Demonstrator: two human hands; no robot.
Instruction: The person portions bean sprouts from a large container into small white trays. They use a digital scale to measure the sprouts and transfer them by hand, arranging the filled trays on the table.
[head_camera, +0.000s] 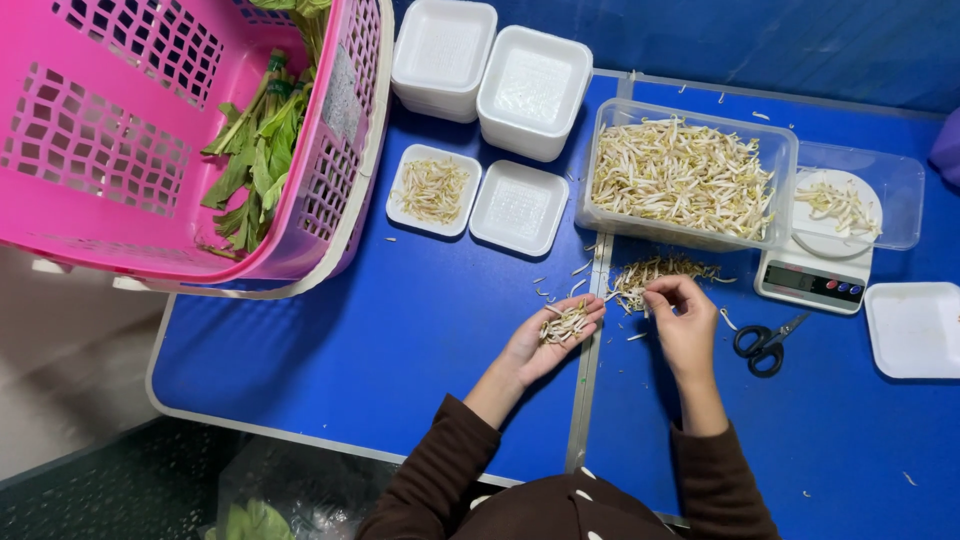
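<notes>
Bean sprouts (682, 180) fill clear tub (700, 116), some in left palm (553, 335) & small tray (433, 190).

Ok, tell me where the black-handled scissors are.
The black-handled scissors lie on the blue table, just right of the right hand, below the white kitchen scale.

Near the counter's (400, 340) right edge, a white kitchen scale (815, 275) showed a dark rectangular screen (797, 279) beside coloured buttons. White foam trays (530, 90) stood stacked at the far edge, beside a clear plastic tub (690, 175).
</notes>
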